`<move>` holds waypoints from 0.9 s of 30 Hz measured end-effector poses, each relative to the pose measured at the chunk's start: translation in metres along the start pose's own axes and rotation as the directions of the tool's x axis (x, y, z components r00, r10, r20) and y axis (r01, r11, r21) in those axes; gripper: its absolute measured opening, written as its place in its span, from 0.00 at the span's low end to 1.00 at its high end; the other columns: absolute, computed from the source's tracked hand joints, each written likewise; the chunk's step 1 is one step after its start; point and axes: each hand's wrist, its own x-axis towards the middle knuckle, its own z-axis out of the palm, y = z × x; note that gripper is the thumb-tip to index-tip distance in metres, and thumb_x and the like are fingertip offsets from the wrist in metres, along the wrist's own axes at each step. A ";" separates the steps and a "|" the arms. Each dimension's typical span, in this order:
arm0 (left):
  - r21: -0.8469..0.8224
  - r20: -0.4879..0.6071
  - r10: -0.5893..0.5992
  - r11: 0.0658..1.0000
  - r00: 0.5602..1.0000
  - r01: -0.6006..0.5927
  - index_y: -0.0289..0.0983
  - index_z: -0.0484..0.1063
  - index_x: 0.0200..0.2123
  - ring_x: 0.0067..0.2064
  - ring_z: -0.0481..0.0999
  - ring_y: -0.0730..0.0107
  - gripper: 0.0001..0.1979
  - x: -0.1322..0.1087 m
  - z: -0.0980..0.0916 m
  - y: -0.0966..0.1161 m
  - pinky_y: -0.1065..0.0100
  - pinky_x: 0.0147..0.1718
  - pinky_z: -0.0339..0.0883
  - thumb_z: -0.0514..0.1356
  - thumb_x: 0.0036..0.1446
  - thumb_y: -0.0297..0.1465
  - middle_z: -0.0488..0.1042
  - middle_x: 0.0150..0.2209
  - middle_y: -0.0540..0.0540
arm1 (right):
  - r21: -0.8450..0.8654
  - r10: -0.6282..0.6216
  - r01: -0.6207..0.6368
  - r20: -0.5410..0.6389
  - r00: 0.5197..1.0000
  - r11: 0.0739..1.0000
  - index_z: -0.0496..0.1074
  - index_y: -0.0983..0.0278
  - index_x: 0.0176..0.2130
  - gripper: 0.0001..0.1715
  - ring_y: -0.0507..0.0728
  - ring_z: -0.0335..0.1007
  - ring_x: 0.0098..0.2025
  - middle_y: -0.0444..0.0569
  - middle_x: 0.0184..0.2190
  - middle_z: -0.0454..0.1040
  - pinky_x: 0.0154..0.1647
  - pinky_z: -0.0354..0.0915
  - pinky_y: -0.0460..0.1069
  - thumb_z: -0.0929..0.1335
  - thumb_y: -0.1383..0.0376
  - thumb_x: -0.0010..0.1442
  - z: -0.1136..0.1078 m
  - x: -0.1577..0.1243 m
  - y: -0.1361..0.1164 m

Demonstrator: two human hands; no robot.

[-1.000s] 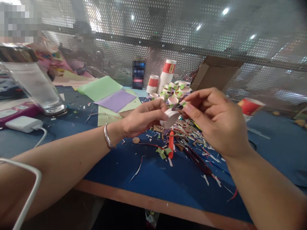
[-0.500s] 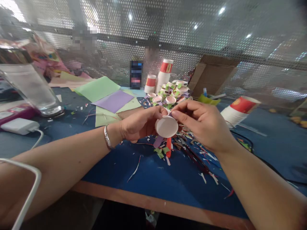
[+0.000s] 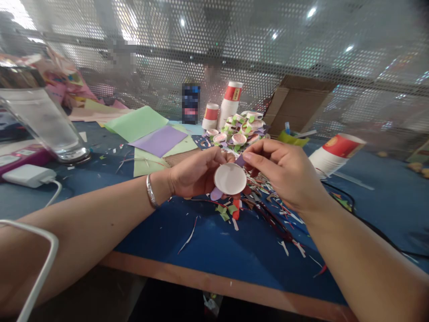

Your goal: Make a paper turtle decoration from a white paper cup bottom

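My left hand is closed round a small white paper cup bottom, held above the table with its round base turned toward me. A purple paper piece sticks out below the cup. My right hand pinches at the cup's upper right rim, where a small purple scrap shows between fingertips. A silver bangle is on my left wrist. Below the hands lies a heap of paper scraps with an orange-red pen.
A pile of decorated cut cups and stacked red-white paper cups stand behind the hands. Green and purple sheets lie left. A glass jar, a white charger, a tipped cup and a cardboard box surround the blue table.
The cup has been turned so its round base faces me and lowered slightly. My right hand has come in closer to the cup's rim.
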 end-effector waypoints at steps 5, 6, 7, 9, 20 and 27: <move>-0.003 -0.071 0.038 0.999 0.997 -0.039 0.38 0.61 0.33 0.27 0.79 0.64 0.07 0.000 0.001 0.001 0.72 0.20 0.67 0.55 0.49 0.32 0.75 0.25 0.46 | 0.004 0.024 -0.024 0.017 1.000 1.000 0.74 0.62 0.31 0.10 0.51 0.64 0.26 0.43 0.25 0.71 0.28 0.60 0.50 0.71 0.60 0.62 0.001 0.000 0.002; -0.010 -0.098 0.054 0.998 0.994 -0.055 0.38 0.62 0.33 0.26 0.78 0.65 0.06 0.001 0.002 0.001 0.71 0.21 0.69 0.55 0.49 0.31 0.74 0.24 0.47 | 0.021 0.031 -0.032 0.034 0.999 0.999 0.75 0.62 0.32 0.09 0.52 0.65 0.27 0.43 0.25 0.72 0.27 0.60 0.50 0.71 0.60 0.61 0.002 0.000 0.003; -0.014 -0.122 0.064 0.998 0.990 -0.066 0.38 0.62 0.32 0.26 0.77 0.67 0.05 0.001 0.002 0.001 0.71 0.22 0.70 0.55 0.49 0.31 0.73 0.24 0.48 | 0.042 0.038 -0.040 0.051 0.998 0.998 0.75 0.62 0.32 0.09 0.52 0.66 0.27 0.43 0.26 0.73 0.28 0.61 0.50 0.72 0.60 0.61 0.003 0.000 0.003; -0.011 -0.143 0.058 0.998 0.988 -0.060 0.37 0.63 0.32 0.25 0.76 0.69 0.04 0.001 0.003 0.001 0.72 0.22 0.69 0.54 0.50 0.30 0.73 0.24 0.48 | 0.068 0.049 -0.054 0.079 0.996 0.996 0.75 0.62 0.33 0.08 0.53 0.68 0.28 0.44 0.27 0.74 0.28 0.63 0.50 0.72 0.60 0.60 0.004 0.000 0.004; 0.111 -0.174 -0.024 0.993 0.985 0.043 0.33 0.70 0.36 0.26 0.79 0.68 0.12 0.000 -0.004 0.009 0.76 0.20 0.67 0.50 0.57 0.33 0.78 0.26 0.43 | -0.169 -0.122 0.127 0.040 0.992 0.977 0.75 0.62 0.41 0.13 0.54 0.71 0.33 0.47 0.35 0.76 0.32 0.66 0.50 0.73 0.58 0.60 -0.002 -0.003 -0.006; 0.070 -0.320 -0.083 0.991 0.944 0.111 0.30 0.72 0.39 0.20 0.74 0.72 0.14 -0.001 -0.009 0.013 0.75 0.18 0.68 0.50 0.61 0.32 0.77 0.23 0.45 | -0.401 -0.239 0.320 0.240 0.941 0.859 0.72 0.60 0.53 0.32 0.63 0.70 0.51 0.52 0.49 0.75 0.50 0.67 0.58 0.77 0.51 0.53 0.000 -0.005 -0.008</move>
